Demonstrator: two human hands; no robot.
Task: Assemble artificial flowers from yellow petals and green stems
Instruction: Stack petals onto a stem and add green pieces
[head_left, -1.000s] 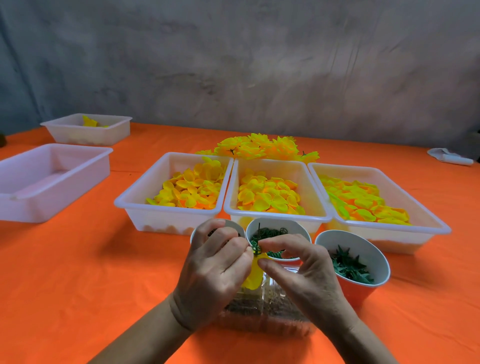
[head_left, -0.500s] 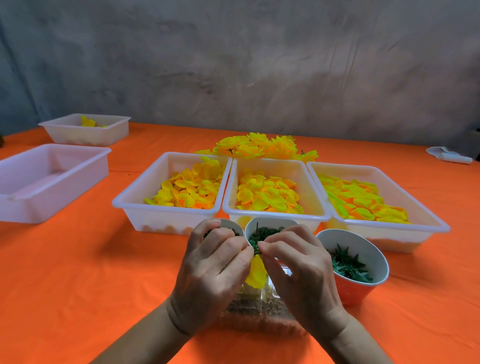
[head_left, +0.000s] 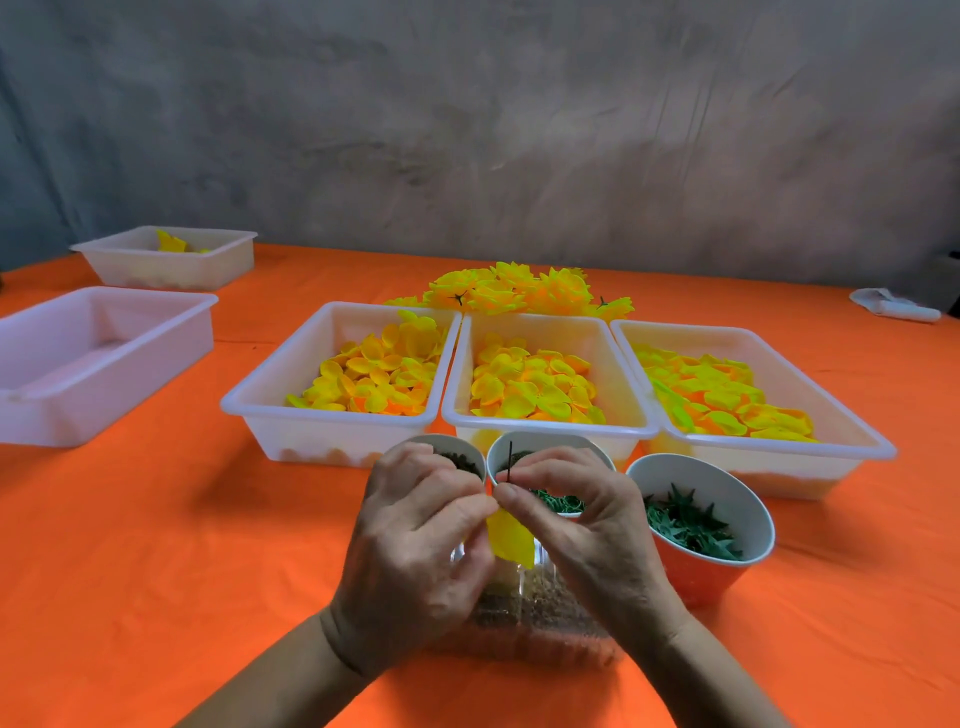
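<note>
Both hands meet above the bench: right hand (head_left: 587, 519) fingers pinch the stem (head_left: 510, 461), upright, its tip rising above them; left hand (head_left: 415, 530) fingers pinch the petal (head_left: 511, 538) hanging just below.

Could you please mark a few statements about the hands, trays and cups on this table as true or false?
1. Both hands pinch a thin dark stem with a yellow petal hanging below. True.
2. Three trays of petals sit side by side behind the cups. True.
3. The cup on the right holds yellow petals. False: it holds green pieces.
4. The large tray on the left is full of petals. False: no petals show in it.
5. Finished yellow flowers lie behind the trays. True.
</note>
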